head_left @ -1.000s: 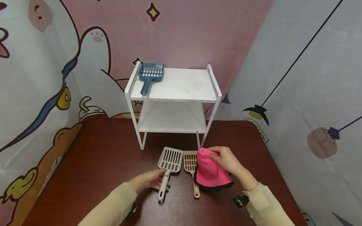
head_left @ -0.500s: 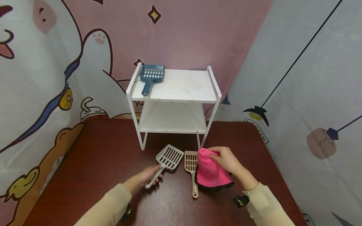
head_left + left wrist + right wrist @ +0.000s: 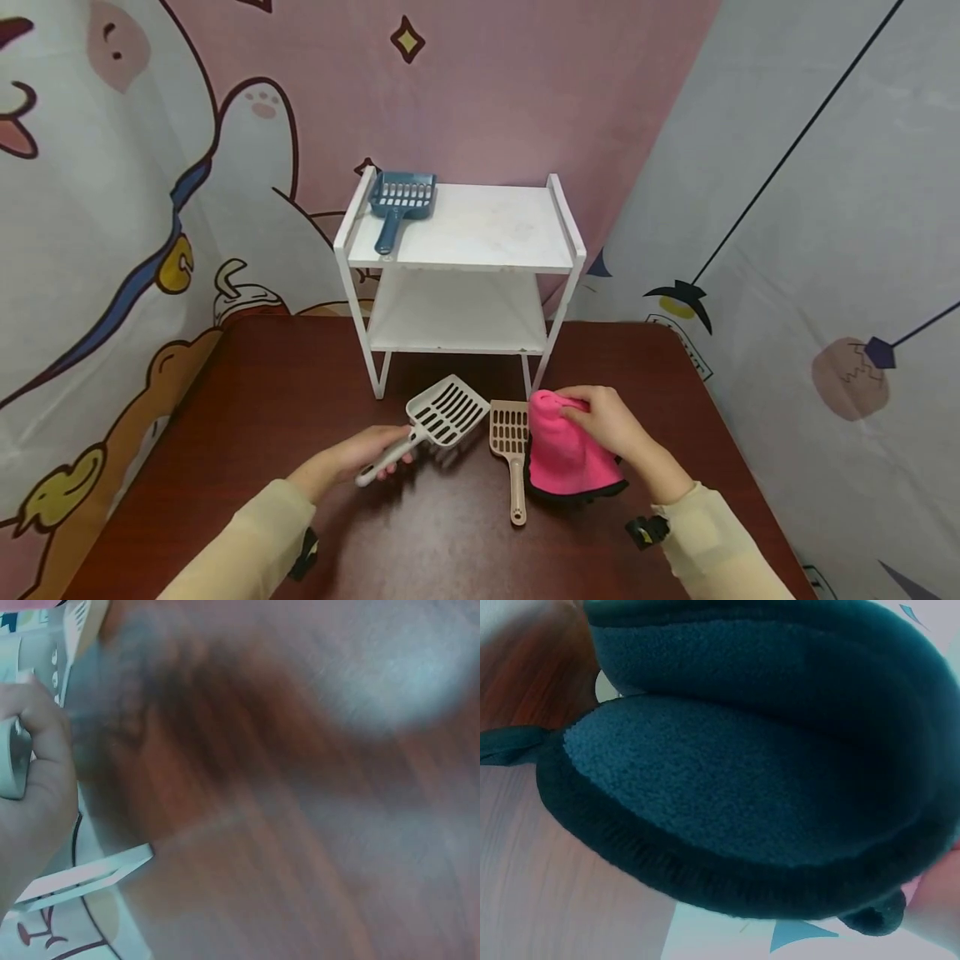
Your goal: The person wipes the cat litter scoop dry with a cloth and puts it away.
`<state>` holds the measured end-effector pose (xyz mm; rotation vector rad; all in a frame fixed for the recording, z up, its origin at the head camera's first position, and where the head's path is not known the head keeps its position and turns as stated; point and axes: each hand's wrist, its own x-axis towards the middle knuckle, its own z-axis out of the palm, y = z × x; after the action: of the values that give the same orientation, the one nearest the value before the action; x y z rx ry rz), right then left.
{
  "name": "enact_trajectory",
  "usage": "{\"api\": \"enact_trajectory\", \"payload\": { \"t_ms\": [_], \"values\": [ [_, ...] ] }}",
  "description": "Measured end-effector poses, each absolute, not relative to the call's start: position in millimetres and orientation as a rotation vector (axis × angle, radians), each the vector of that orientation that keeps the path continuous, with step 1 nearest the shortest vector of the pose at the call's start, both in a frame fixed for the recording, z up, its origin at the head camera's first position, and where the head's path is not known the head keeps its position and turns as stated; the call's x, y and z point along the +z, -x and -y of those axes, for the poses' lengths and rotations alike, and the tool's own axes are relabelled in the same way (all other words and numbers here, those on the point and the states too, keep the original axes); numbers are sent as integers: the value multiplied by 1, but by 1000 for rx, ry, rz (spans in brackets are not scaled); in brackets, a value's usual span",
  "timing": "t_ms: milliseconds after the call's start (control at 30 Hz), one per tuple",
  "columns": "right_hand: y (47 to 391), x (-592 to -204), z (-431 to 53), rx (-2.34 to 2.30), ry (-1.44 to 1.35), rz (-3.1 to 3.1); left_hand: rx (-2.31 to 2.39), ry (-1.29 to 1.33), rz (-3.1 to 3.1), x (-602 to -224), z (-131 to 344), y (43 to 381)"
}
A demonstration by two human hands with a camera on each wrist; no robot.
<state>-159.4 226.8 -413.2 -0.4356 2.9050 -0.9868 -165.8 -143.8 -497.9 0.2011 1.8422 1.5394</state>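
A light-grey slotted litter scoop (image 3: 422, 433) is gripped by its handle in my left hand (image 3: 358, 454), tilted with its head up and to the right. Its handle end also shows in the fist (image 3: 45, 765) at the left edge of the left wrist view. My right hand (image 3: 611, 425) pinches the top of a pink cloth (image 3: 564, 458) with black edging, which drapes down in a cone. In the right wrist view the cloth's dark blue-grey underside (image 3: 697, 772) fills most of the picture. Between the hands a tan litter scoop (image 3: 517, 471) lies on the table, close beside the cloth.
A white two-tier shelf (image 3: 487, 225) stands at the back of the brown table (image 3: 285, 392). On its top tier, at the left, rests a blue litter scoop (image 3: 390, 225). Printed fabric (image 3: 570, 92) hangs behind and along both sides.
My left hand has taken the light-grey scoop by the handle, lifted it and carried it leftward, turning its handle to the lower left. The right hand and cloth have shifted slightly right.
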Motion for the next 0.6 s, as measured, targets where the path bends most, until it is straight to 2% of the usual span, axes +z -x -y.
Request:
{"api": "enact_trajectory", "payload": {
  "t_ms": [600],
  "values": [
    [163, -392, -223, -1002, 532, -2976, 1401, -349, -1758, -465, 152, 173]
  ]
}}
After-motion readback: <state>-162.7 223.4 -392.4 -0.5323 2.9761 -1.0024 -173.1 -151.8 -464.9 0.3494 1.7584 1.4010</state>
